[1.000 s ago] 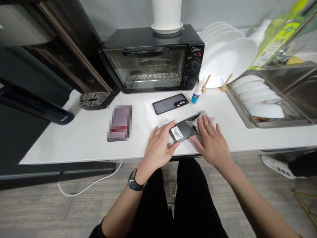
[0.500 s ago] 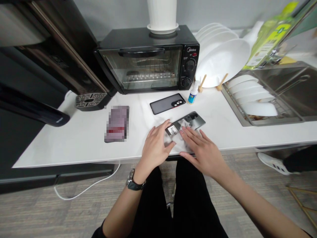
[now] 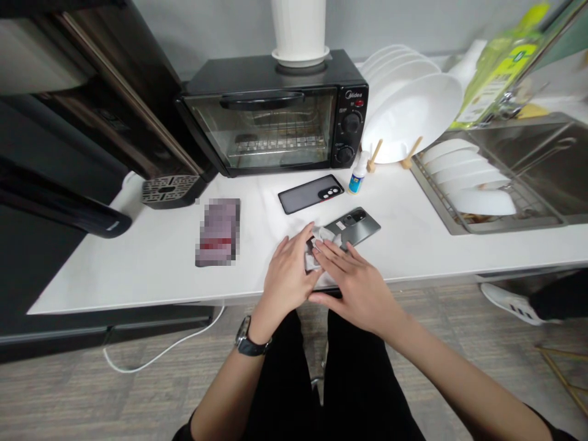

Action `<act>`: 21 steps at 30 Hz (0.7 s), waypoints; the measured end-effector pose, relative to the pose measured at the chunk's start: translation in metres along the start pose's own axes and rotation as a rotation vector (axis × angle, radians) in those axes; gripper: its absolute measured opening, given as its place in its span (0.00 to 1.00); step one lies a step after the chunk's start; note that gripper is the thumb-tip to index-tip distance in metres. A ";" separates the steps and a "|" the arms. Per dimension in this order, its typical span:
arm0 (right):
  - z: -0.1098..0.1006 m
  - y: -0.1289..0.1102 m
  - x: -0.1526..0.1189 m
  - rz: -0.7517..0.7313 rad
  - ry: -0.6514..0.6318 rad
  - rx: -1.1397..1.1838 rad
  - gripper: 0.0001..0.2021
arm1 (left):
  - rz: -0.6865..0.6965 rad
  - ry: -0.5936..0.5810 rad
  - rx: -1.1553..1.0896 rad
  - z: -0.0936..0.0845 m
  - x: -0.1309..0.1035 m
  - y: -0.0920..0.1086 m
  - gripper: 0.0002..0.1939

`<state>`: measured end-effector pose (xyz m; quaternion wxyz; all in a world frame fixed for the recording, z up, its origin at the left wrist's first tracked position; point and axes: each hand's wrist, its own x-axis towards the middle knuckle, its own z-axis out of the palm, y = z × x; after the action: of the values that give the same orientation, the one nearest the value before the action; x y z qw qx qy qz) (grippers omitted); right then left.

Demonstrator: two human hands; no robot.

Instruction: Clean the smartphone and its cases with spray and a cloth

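Observation:
A grey smartphone (image 3: pixel 364 229) lies back side up near the counter's front edge, its camera block toward the far right end. My left hand (image 3: pixel 287 269) steadies its left end, fingers along the far side and thumb at the near side. With fingers stretched over a crumpled white tissue (image 3: pixel 327 235), my right hand (image 3: pixel 358 288) presses it onto the left part of the phone's back. Both hands cover that end of the phone. Just behind lies a dark-rimmed translucent phone case (image 3: pixel 309 194), and a small spray bottle (image 3: pixel 356 179) stands beside it.
A black toaster oven (image 3: pixel 275 131) backs the white counter (image 3: pixel 138 269). A pixelated phone-shaped item (image 3: pixel 218 234) lies left, near a dark dispenser (image 3: pixel 169 190). White plates (image 3: pixel 413 113) and a sink (image 3: pixel 542 184) are at right. A person's shoe (image 3: pixel 508 301) shows on the floor.
My right hand has slid left along the phone with the tissue, closer to my left hand. More of the phone's right part shows. My left hand stays in place.

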<state>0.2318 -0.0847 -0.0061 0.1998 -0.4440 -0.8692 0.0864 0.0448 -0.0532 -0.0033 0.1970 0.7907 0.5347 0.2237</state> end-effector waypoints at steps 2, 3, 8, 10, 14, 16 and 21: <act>-0.005 0.011 -0.012 0.027 0.009 -0.036 0.38 | 0.006 0.006 -0.011 0.000 0.000 0.001 0.43; -0.008 0.021 -0.016 0.059 0.027 -0.065 0.37 | 0.011 0.008 -0.020 0.000 0.000 0.002 0.42; -0.009 0.071 0.000 0.263 0.173 -0.183 0.41 | 0.010 0.014 -0.025 -0.001 0.000 0.004 0.38; -0.004 0.067 0.013 0.272 0.186 -0.166 0.42 | 0.010 0.012 -0.023 0.000 0.000 0.003 0.38; 0.005 0.022 0.020 0.087 0.077 -0.056 0.42 | 0.023 0.009 -0.029 0.001 0.000 -0.001 0.39; 0.005 0.009 0.012 0.008 0.026 -0.015 0.41 | 0.020 0.012 -0.019 0.002 0.001 -0.003 0.41; -0.007 0.045 -0.004 0.128 0.101 -0.090 0.34 | 0.012 0.015 -0.026 0.002 0.001 0.000 0.41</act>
<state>0.2702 -0.0617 -0.0161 0.2174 -0.5109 -0.8309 0.0373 0.0462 -0.0522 -0.0044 0.2019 0.7897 0.5283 0.2378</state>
